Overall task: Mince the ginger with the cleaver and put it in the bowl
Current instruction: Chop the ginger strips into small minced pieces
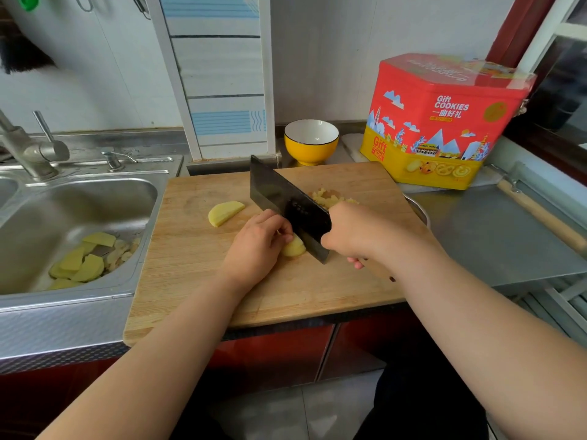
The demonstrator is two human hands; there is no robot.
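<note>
While the ginger piece (293, 248) sits near the middle of the cutting board (190, 249), the left hand (257, 246) pins it with curled fingertips, knuckles toward the blade. Cleaver (286, 204) is down beside those fingers, edge at or on the ginger, gripped at the handle by the right hand (352, 233), fingers wrapped round it. Behind the blade lies a small heap of chopped ginger (330, 198); one half-round slice (225, 212) waits to the left, apart from the hands. Yellow bowl (310, 141) stands just beyond the board's far edge on the worktop (495, 230), looks empty (inside only partly seen). Step in hand, judged: slicing the held piece, so mincing is partway, nothing moved to the bowl yet. Next move calls for the left fingertips to creep back as the blade steps along, then cutting the spare slice, fine-chopping the heap and carrying it to the bowl. Further out: sink (133, 281) at left holds yellow slices and peel, red and yellow cookie tin (444, 122) at right, rolling pin (540, 214) beyond it.
</note>
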